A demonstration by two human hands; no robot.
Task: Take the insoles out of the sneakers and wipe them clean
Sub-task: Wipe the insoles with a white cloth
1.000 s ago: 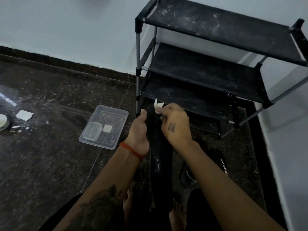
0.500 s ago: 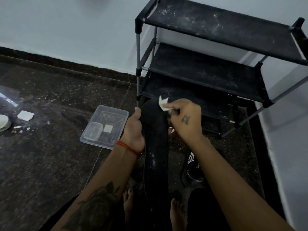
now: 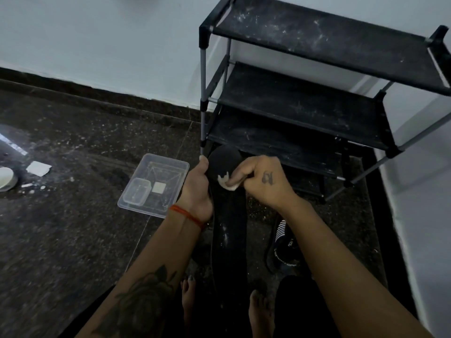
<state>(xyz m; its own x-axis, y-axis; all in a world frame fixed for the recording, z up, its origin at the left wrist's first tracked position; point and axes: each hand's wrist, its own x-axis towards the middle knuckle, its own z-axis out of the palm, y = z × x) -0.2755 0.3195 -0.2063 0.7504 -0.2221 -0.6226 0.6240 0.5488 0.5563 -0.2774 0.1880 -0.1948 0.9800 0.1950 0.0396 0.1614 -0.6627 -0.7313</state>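
A long black insole (image 3: 228, 223) stands lengthwise in front of me, its rounded toe end pointing at the shoe rack. My left hand (image 3: 197, 189) grips the insole's left edge near the top. My right hand (image 3: 261, 181) pinches a small white wipe (image 3: 228, 182) and presses it on the insole's upper face. A dark sneaker (image 3: 283, 245) with white stripes lies on the floor to the right, partly hidden by my right forearm.
A black three-tier shoe rack (image 3: 317, 98) stands just beyond my hands against the white wall. A clear plastic tray (image 3: 170, 167) holding a smaller container lies on the dark floor to the left. White scraps (image 3: 37, 168) lie far left. My bare feet (image 3: 258, 311) are below.
My right hand has come down and leftward with the wipe, from above the toe end onto the insole's face. The insole's face has turned more toward me.
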